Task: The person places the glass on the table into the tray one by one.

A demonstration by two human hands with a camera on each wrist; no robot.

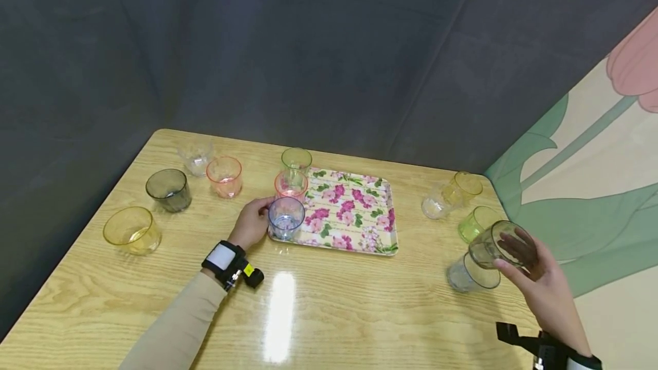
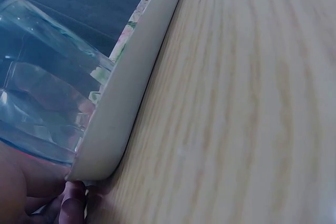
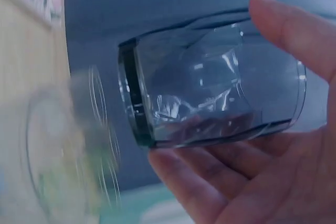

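My left hand (image 1: 253, 223) is at the left front corner of the floral tray (image 1: 352, 224), with thumb and fingers pinching its rim in the left wrist view. Right beside those fingers, a blue glass cup (image 1: 287, 218) stands on the tray. Behind it are a red cup (image 1: 291, 186) and a green cup (image 1: 296, 160), in a row along the tray's left side. My right hand (image 1: 547, 281) grips a smoky grey cup (image 1: 496, 247), tilted, thumb on one side and fingers on the other. Partly behind it stands a pale blue cup (image 1: 470, 276) on the table.
At left stand a yellow cup (image 1: 135, 232), a grey cup (image 1: 172, 192), a red cup (image 1: 226, 179) and a clear cup (image 1: 196, 156). At right are a green cup (image 1: 475, 222), a yellow cup (image 1: 466, 184) and a clear cup (image 1: 436, 204). A dark curtain (image 1: 308, 61) hangs behind the table.
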